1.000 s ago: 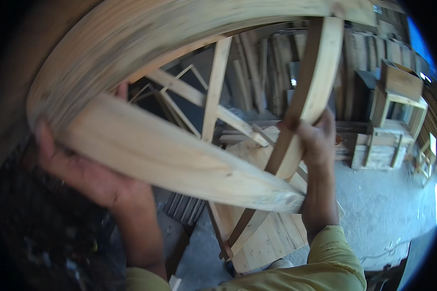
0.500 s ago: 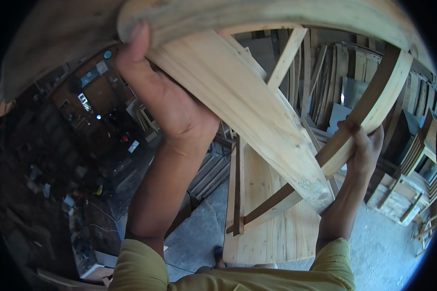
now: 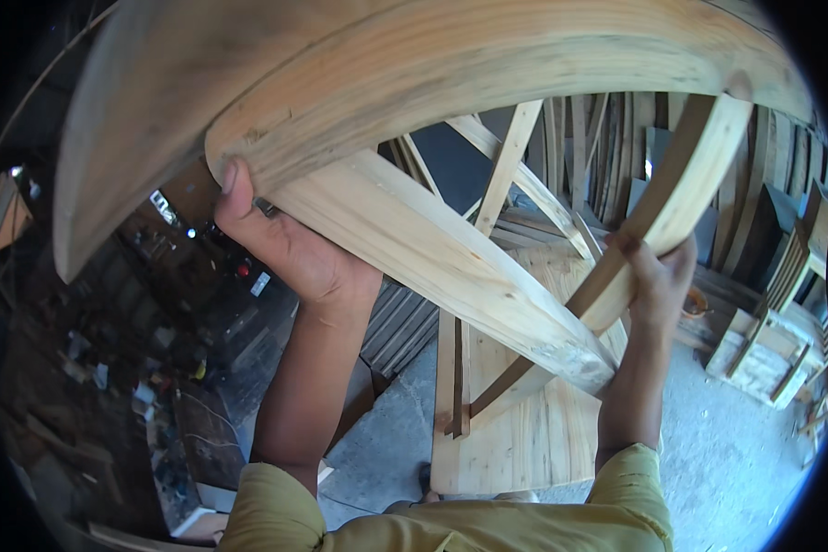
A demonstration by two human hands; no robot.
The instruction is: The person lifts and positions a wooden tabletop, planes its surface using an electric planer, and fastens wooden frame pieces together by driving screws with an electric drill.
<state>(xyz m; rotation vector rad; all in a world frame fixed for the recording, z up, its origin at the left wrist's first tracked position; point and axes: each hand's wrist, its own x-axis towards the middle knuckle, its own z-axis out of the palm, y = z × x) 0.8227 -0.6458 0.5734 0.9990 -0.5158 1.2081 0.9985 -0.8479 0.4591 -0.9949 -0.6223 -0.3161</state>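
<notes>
Raised in front of me is a large pale wooden furniture frame with a thick curved rail (image 3: 488,74), a broad straight leg (image 3: 451,267) slanting down to the right, and a narrower curved brace (image 3: 676,198) crossing beside it. My left hand (image 3: 294,248) grips the rail's left end where the leg meets it, thumb over the edge; its other fingers are hidden behind the wood. Wrapped round the lower part of the curved brace is my right hand (image 3: 658,276). Below the frame lies a pale plank panel (image 3: 515,451), with a dark-edged batten (image 3: 458,377) standing over its left part.
Long boards (image 3: 607,147) lean upright along the back. A partly built wooden furniture piece (image 3: 764,359) stands on the grey floor (image 3: 708,451) at right. To the left are a stack of slats (image 3: 400,322) and a dark, cluttered area of small items (image 3: 147,386).
The frame has tipped and come lower in view, showing more of the curved rail and the surface behind it. Both hands moved with it, the left downward, the right slightly leftward, keeping their grips.
</notes>
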